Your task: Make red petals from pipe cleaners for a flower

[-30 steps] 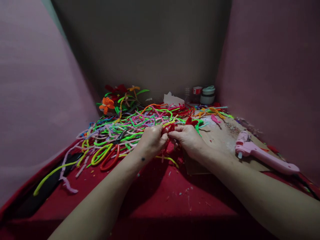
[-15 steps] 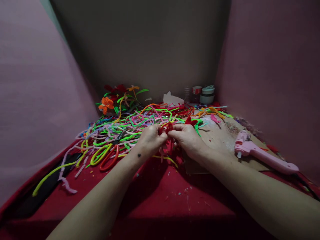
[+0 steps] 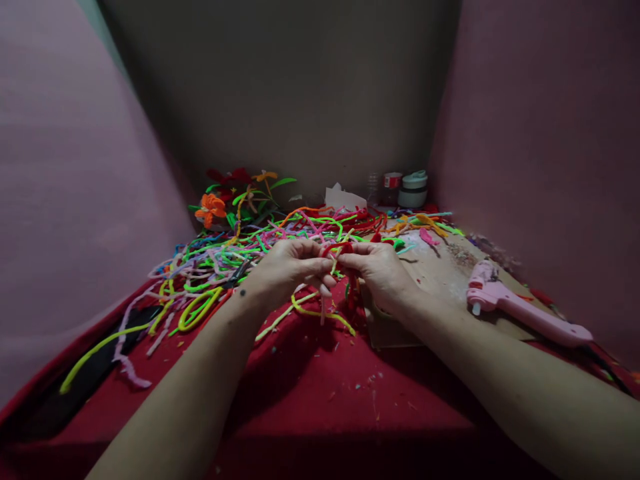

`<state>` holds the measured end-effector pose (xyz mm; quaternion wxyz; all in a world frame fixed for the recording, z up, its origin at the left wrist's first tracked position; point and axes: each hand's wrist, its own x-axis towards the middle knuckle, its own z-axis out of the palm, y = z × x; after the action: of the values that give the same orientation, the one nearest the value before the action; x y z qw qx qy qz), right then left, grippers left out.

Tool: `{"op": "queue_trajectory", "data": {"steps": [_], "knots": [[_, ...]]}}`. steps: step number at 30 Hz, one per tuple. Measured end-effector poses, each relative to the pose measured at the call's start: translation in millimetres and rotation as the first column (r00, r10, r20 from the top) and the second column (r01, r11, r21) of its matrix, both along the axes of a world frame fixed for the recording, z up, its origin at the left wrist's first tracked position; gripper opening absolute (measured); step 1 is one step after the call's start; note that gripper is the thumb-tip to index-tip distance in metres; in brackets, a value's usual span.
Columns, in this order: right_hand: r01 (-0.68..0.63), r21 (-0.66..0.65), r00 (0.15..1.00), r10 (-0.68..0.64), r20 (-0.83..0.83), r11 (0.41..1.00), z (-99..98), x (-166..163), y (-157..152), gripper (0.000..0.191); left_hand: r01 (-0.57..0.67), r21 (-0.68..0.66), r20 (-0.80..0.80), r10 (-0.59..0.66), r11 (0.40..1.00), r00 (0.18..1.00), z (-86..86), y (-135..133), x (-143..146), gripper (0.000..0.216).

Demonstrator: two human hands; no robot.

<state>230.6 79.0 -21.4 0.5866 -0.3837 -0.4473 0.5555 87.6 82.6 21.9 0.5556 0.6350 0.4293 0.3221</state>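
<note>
Between my two hands is a red pipe cleaner (image 3: 341, 247), bent into a loop, with a red length hanging below. My left hand (image 3: 303, 267) pinches its left side between thumb and forefinger, the other fingers curled loosely. From the right, my right hand (image 3: 376, 267) grips the same red piece with thumb and fingertips; its lower fingers are partly hidden. Just beyond and left of the hands lies a tangled heap of pipe cleaners (image 3: 270, 233) in green, pink, lilac and yellow. A small red piece (image 3: 376, 237) shows behind my right hand.
A pink glue gun (image 3: 525, 307) lies at right by a brown board (image 3: 440, 267). Finished pipe-cleaner flowers (image 3: 213, 208) stand back left. A lidded container (image 3: 414, 189) is at the back. Scissors with red handles (image 3: 216, 308) lie partly behind my left forearm. Red cloth (image 3: 350, 400) covers the table.
My left hand has shifted slightly left and its fingers have spread a little. The red loop between the hands now looks wider and flatter. My right hand has lowered slightly.
</note>
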Motion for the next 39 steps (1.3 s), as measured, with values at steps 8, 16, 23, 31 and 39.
{"op": "queue_trajectory", "data": {"steps": [8, 16, 23, 31, 39], "knots": [[-0.070, 0.008, 0.997, 0.069, 0.033, 0.998, -6.7, -1, 3, 0.004, -0.076, 0.110, 0.179, 0.056, 0.991, 0.982, -2.6, -1, 1, 0.019], [-0.108, 0.021, 0.994, 0.108, -0.004, 0.994, -4.8, -1, 1, 0.002, -0.110, 0.201, 0.126, 0.086, 0.973, 0.988, -5.2, -2, 3, 0.014], [-0.122, -0.035, 0.992, 0.120, -0.051, 0.992, -1.9, -2, -1, 0.003, -0.101, 0.216, 0.124, 0.075, 0.971, 0.989, -6.6, -1, 3, 0.015], [-0.079, -0.036, 0.997, 0.079, -0.014, 0.996, -2.9, -1, 0, 0.003, -0.079, 0.288, 0.028, 0.075, 0.954, 0.997, -7.3, -2, 6, 0.014], [-0.062, -0.037, 0.994, 0.058, -0.087, 0.997, -5.9, -1, 5, 0.005, -0.012, 0.356, -0.186, 0.083, 0.934, 0.979, -14.4, 0, 8, 0.014]]}}
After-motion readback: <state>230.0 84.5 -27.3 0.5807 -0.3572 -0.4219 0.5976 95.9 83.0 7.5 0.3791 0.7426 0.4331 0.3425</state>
